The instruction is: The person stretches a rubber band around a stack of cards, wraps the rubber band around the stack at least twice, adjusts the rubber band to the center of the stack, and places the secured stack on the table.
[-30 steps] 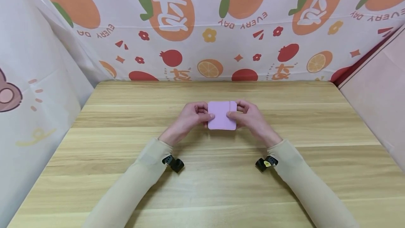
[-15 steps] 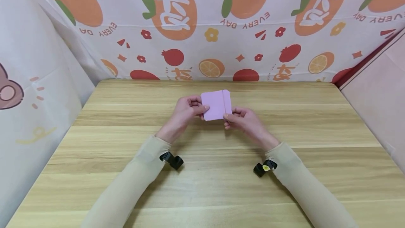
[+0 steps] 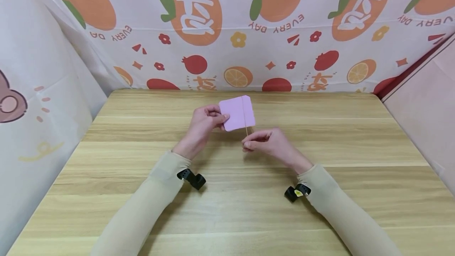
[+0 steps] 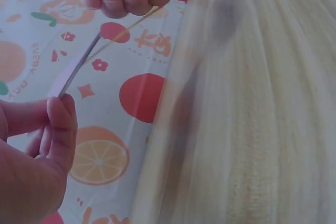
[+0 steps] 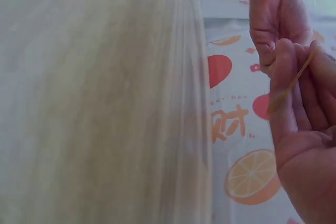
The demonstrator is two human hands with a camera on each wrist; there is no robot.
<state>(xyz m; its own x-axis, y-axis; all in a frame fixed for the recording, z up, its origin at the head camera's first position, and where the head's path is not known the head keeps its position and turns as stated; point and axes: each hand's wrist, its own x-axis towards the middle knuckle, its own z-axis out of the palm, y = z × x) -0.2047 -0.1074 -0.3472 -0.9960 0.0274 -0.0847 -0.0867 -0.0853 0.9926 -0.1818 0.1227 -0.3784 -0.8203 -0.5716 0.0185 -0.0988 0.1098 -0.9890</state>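
Lilac pad (image 3: 232,114) held up in the left hand (image 3: 202,126), a tan band (image 3: 246,130) stretched from it to the right hand (image 3: 273,144).

The pad is above the bench (image 3: 227,212) toward its far edge, turned a little so its upper right corner sits highest; the left hand grips its left side, thumb on the near face. The band crosses that face nearer the right side and runs down past the lower edge to the right hand, which pinches it just below the pad, not touching the pad itself. The right wrist view shows the band lying across the fingers. Both sleeves (image 3: 140,208) are beige, each with a black camera (image 3: 199,182) at the wrist. Fruit-printed cloth (image 3: 217,60) hangs behind the bench.
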